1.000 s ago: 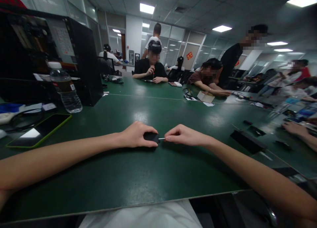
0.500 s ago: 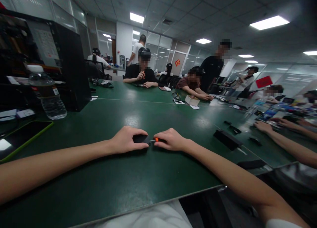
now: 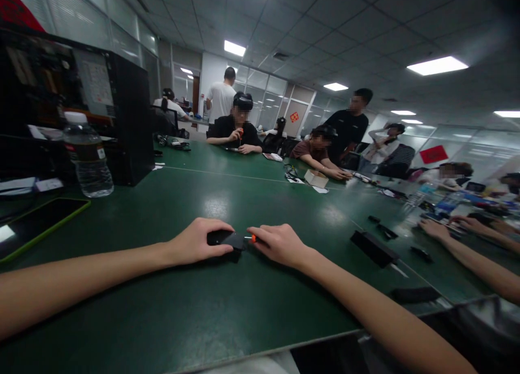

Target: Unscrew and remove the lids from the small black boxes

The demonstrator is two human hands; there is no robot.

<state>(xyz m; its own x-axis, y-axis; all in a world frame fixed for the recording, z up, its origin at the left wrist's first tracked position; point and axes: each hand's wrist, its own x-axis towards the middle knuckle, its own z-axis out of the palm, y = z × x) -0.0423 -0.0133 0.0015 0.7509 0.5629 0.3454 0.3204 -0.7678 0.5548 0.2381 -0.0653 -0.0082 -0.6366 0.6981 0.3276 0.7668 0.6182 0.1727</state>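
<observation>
Near the middle of the green table (image 3: 162, 303), my left hand (image 3: 197, 243) grips a small black box (image 3: 228, 240) between thumb and fingers. Facing it from the right, my right hand (image 3: 280, 244) is closed round a screwdriver with an orange handle (image 3: 254, 238). The thin metal shaft points left at the right end of the box. Whether its tip touches the box is too small to tell. Most of the handle is hidden inside my right hand.
At the left are a phone (image 3: 44, 222), a water bottle (image 3: 94, 168) and a black computer case (image 3: 132, 119). A black block (image 3: 374, 248) lies to the right, near another person's hand (image 3: 434, 229). Across the table stands an open box (image 3: 316, 178), with people working behind.
The camera view has shifted. The black box now shows more of its top and is turned a little, and my right hand is tilted more palm-down on the screwdriver.
</observation>
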